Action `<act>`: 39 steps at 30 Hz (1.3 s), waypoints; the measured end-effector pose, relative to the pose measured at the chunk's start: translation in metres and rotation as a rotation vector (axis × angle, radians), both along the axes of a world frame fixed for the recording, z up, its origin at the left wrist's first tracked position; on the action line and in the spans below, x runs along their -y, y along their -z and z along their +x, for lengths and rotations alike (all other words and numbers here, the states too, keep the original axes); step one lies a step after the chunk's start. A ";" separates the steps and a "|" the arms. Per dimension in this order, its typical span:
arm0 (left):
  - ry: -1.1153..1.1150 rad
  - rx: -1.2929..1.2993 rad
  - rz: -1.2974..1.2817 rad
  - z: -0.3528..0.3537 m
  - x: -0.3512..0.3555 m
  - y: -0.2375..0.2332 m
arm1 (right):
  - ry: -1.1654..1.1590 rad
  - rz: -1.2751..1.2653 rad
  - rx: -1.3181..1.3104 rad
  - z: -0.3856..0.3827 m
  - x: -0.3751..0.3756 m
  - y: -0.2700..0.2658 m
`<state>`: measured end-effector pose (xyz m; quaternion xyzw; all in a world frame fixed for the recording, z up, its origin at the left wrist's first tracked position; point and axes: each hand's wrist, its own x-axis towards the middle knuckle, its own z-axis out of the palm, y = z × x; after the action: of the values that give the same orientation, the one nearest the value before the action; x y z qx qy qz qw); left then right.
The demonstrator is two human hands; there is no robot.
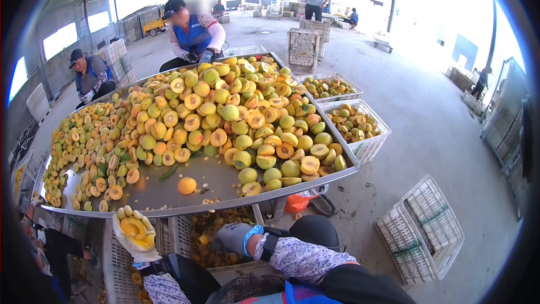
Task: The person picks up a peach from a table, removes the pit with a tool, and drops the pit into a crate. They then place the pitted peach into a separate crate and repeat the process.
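My left hand (135, 233), in a pale yellow-stained glove, is turned palm up by the table's front edge with a yellow fruit half (133, 227) lying in it. My right hand (233, 239), in a grey glove, is slightly blurred over a crate (181, 236) of fruit pieces below the table; its fingers are too smeared to read. On the metal table (163, 188) in front is a large heap of cut yellow-green fruit (225, 112). One orange fruit (187, 186) lies apart from the heap, near the front edge.
Two crates of fruit (368, 149) stand beyond the table's right edge. Empty white crates (419, 231) are on the floor at right. Across the table, a person in a blue vest (194, 36) works; another person (90, 79) sits farther left. An orange bag (298, 202) hangs below the edge.
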<state>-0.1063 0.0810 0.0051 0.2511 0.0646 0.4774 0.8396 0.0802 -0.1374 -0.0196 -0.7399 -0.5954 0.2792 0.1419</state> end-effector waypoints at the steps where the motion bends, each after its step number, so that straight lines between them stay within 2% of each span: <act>1: -0.107 -0.126 0.051 -0.027 -0.008 -0.008 | 0.031 0.021 0.026 0.002 -0.001 0.013; 2: -0.204 -0.261 0.019 -0.049 -0.012 -0.013 | 0.057 0.137 -0.026 0.004 -0.003 0.023; 3: -0.316 -0.401 -0.018 -0.071 -0.020 -0.014 | 0.134 0.215 -0.088 0.003 -0.002 0.009; 5: -0.577 -0.936 0.269 -0.125 -0.088 0.031 | 0.254 0.347 -0.068 0.005 -0.004 0.012; 7: -0.828 -1.651 0.289 -0.082 -0.024 -0.029 | 0.293 0.385 -0.027 0.009 -0.004 0.011; 9: -0.977 -1.570 0.733 -0.078 -0.048 -0.008 | 0.305 0.479 -0.031 0.010 -0.005 0.012; 11: -0.771 -1.338 0.868 -0.024 -0.037 -0.013 | 0.324 0.522 -0.051 0.002 -0.006 0.004; 12: -0.633 -1.302 0.859 0.014 -0.013 -0.029 | 0.349 0.558 -0.023 0.004 -0.006 -0.002; 13: -0.568 -1.287 0.990 0.045 -0.012 -0.023 | 0.298 0.685 -0.023 0.009 -0.009 0.015; 14: -0.450 -1.306 1.027 0.075 -0.003 -0.025 | 0.291 0.653 -0.040 0.010 -0.010 0.019; 15: -0.378 -1.383 1.190 0.099 0.003 -0.026 | 0.293 0.526 -0.112 0.012 -0.009 0.014; 16: -0.342 -1.399 1.352 0.119 0.009 -0.025 | 0.303 0.544 -0.132 0.013 -0.005 0.007; 18: 0.017 -1.621 1.390 0.149 0.009 -0.015 | 0.318 0.594 -0.187 0.011 -0.006 0.002; 19: -0.004 -1.711 1.590 0.155 0.003 0.005 | 0.325 0.623 -0.217 0.012 -0.006 0.003; 21: -0.072 -1.630 1.636 0.154 -0.007 0.006 | 0.352 0.617 -0.260 0.015 -0.005 -0.003; 22: -0.064 -1.609 1.592 0.152 -0.013 0.005 | 0.368 0.630 -0.309 0.015 -0.006 -0.006; 23: 0.018 -1.517 1.399 0.146 -0.020 0.003 | 0.398 0.648 -0.295 0.014 -0.006 -0.014; 24: 0.091 -1.349 1.112 0.141 -0.017 -0.003 | 0.401 0.658 -0.294 0.016 -0.009 -0.009; 25: 0.252 -0.985 0.742 0.136 -0.013 -0.009 | 0.418 0.653 -0.299 0.016 -0.010 -0.012; 27: 0.390 -0.726 0.493 0.114 0.011 -0.032 | 0.432 0.695 -0.341 0.015 -0.017 -0.011; 30: 0.376 -0.522 0.426 0.111 0.040 -0.032 | 0.440 0.725 -0.479 0.011 -0.025 -0.017; 33: 0.357 -0.419 0.349 0.118 0.049 -0.019 | 0.415 0.799 -0.452 0.008 -0.034 -0.010; 37: 0.250 -0.405 0.444 0.123 0.055 -0.006 | 0.400 0.842 -0.564 0.001 -0.036 -0.007; 39: 0.154 -0.406 0.403 0.125 0.064 0.000 | 0.389 0.836 -0.620 -0.001 -0.039 -0.005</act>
<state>0.0190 0.0169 0.0052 0.5072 0.1158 0.3555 0.7765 0.0788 -0.0988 -0.0144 -0.6003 -0.4381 0.1926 0.6408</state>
